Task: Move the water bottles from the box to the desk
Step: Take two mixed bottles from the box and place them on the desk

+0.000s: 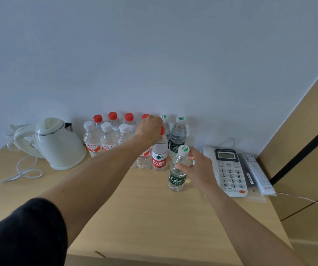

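The big, light wooden desk (pixel 139 208) stands against a pale wall, so the bottles can line up at the back, where they will not get knocked off. On its left side sits a cream plastic kettle (pixel 58 144) with its white cord (pixel 22 172) lying loose in front. It looks pushed aside to leave room. On the right a white push-button telephone (pixel 229 169) and a slim white remote control (pixel 258 173) lie side by side near the edge. Between them stand the clear plastic water bottles in two rows (pixel 108 135) — red caps at the back, white caps in front, packed close to save room. The left hand (pixel 150 129) reaches over them, and its fingers are curled tight round the top of a clear bottle with a red cap and red label (pixel 159 156). Holding it by the top lets it slide down between its neighbours, I think; its bottom looks to be on the desk. The right hand (pixel 196 162) holds a clear bottle with a dark green label and a white cap with a green spot (pixel 178 169), fingers wrapped round its neck and shoulder. This one stands at the front, apart from the rest, near two like it (pixel 177 137) — likely about to join them. The box cannot be seen here.
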`<action>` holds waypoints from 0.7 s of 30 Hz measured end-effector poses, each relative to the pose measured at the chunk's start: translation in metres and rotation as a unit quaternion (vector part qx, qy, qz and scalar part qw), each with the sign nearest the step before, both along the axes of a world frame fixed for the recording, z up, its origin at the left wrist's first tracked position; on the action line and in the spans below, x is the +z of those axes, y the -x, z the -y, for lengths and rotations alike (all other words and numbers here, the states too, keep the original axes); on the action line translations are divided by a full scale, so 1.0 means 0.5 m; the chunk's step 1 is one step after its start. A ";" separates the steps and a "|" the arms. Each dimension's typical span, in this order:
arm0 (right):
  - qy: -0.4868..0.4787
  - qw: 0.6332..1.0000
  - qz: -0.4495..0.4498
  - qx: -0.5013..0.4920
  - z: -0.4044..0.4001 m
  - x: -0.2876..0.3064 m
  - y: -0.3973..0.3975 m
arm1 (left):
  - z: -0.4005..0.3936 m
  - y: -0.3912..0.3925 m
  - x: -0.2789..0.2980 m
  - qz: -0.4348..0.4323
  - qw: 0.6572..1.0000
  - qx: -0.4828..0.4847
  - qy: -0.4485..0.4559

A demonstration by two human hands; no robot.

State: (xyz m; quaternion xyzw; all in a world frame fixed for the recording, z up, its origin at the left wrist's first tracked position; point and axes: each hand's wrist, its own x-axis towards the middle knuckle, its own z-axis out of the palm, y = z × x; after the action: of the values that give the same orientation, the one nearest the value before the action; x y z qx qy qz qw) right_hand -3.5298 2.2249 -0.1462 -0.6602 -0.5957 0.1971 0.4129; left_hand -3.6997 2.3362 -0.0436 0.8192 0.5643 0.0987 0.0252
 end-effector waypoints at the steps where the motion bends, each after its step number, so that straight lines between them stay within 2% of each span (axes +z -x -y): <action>1: 0.000 1.000 0.001 -0.001 0.000 0.000 0.000 | -0.001 0.000 0.000 0.003 1.000 0.001 0.000; 8: 0.014 1.000 0.005 0.009 0.004 0.014 0.004 | 0.000 0.011 -0.001 -0.002 1.000 -0.022 -0.002; 14: 0.033 0.999 0.016 0.028 0.007 0.036 -0.005 | 0.010 0.041 -0.011 -0.050 0.990 -0.070 -0.112; 21: 0.047 0.998 0.015 0.027 -0.010 0.064 -0.009 | 0.019 0.052 -0.011 -0.070 0.989 -0.068 -0.109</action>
State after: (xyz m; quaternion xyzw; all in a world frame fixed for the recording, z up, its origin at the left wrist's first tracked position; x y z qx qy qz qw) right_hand -3.5253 2.2298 -0.1142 -0.6653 -0.6096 0.2265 0.3666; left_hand -3.7258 2.3267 -0.0491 0.8583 0.4938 0.1006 -0.0973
